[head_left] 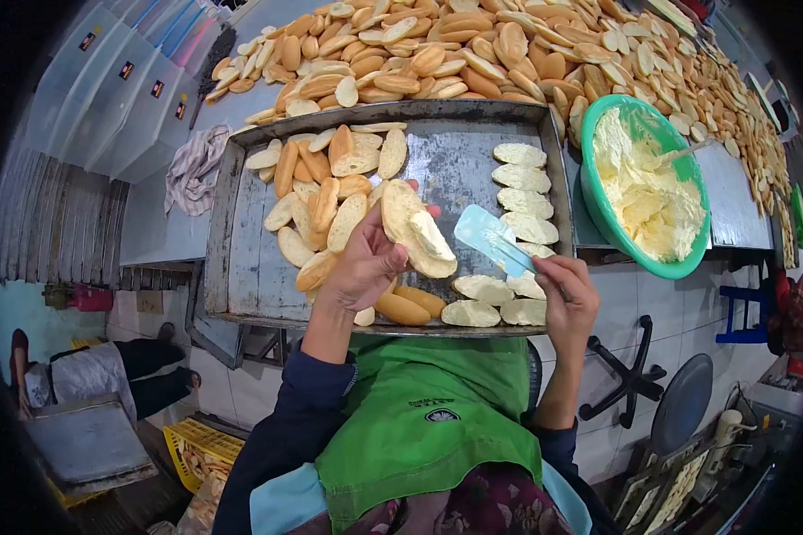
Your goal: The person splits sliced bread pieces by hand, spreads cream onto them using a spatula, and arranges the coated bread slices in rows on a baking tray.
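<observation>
Above the middle of the metal baking tray, the left hand grasps 1 cream-smeared bread half between thumb and fingers; at the tray's right side, the right hand clasps a light-blue spatula.

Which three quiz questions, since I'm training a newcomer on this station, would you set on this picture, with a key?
1. Multiple choice: what do the fingers of the right hand hold?
a) a wooden spoon
b) a pale blue spatula
c) a striped cloth

2. True or false: the green bowl stands inside the metal tray.

3. Fill the gap: the cut face of the bread half in the left hand is ____ covered with pale cream.

Key:
1. b
2. False; the green bowl is outside the metal tray, beyond its right side.
3. partly
</observation>
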`<state>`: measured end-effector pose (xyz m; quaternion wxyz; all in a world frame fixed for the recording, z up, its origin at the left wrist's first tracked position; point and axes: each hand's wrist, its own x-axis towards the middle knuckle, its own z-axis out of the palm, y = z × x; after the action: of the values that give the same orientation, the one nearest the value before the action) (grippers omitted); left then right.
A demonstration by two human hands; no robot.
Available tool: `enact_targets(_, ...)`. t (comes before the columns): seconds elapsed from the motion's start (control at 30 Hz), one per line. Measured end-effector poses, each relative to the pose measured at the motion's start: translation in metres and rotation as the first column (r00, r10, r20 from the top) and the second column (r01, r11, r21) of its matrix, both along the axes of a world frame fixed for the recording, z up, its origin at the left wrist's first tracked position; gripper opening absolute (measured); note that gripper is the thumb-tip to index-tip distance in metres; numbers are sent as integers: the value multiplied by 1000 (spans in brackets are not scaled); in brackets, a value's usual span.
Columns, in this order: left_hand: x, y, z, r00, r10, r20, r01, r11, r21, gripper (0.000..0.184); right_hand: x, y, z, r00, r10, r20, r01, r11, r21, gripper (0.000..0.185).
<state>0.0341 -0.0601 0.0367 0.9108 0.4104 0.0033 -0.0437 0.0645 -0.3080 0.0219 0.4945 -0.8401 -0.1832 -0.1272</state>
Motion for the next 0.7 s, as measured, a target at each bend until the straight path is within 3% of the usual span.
enact_targets(0.07, 3, 0, 1, 997, -45, 67, 36, 991, 133, 80, -5, 5, 3, 990, 49, -136, -15, 971, 240, 27)
enact_targets(0.13, 5, -1, -1, 995, -9, 97, 1, 996, 91, 80, -10, 6, 10, 975, 92, -204, -44, 973, 228, 26)
enact_targets(0.2, 7, 1, -1, 991, 27, 131, -34, 998, 53, 79, -10, 0, 10, 960, 223, -167, -219, 975, 42, 25)
enact_targets(0.27, 6, 8, 2, 995, 97, 3, -97, 994, 47, 80, -8, -14, 5, 974, 198, -113, -201, 979, -18, 25)
enact_targets(0.33, 7, 5, 5, 995, 84, -55, -79, 992, 98, 85, -8, -21, -2, 983, 157, -98, -148, 984, 98, 24)
enact_targets(0.4, 8, -9, 2, 994, -34, -106, 42, 997, 72, 91, -12, -6, -1, 986, 122, -114, -103, 981, 166, 24)
enact_targets(0.53, 6, -25, 1, 985, -96, -145, 108, 991, 76, 100, -12, 17, -5, 995, 42, -91, -22, 979, 205, 25)
enact_targets(0.57, 6, -22, -6, 981, -182, -63, 179, 982, -63, 82, -10, 21, -5, 999, -16, -37, 22, 984, 177, 25)
enact_targets(0.7, -1, -18, -8, 964, -232, -129, 228, 973, -47, 84, -3, 24, 3, 980, -155, 122, 150, 987, 50, 27)
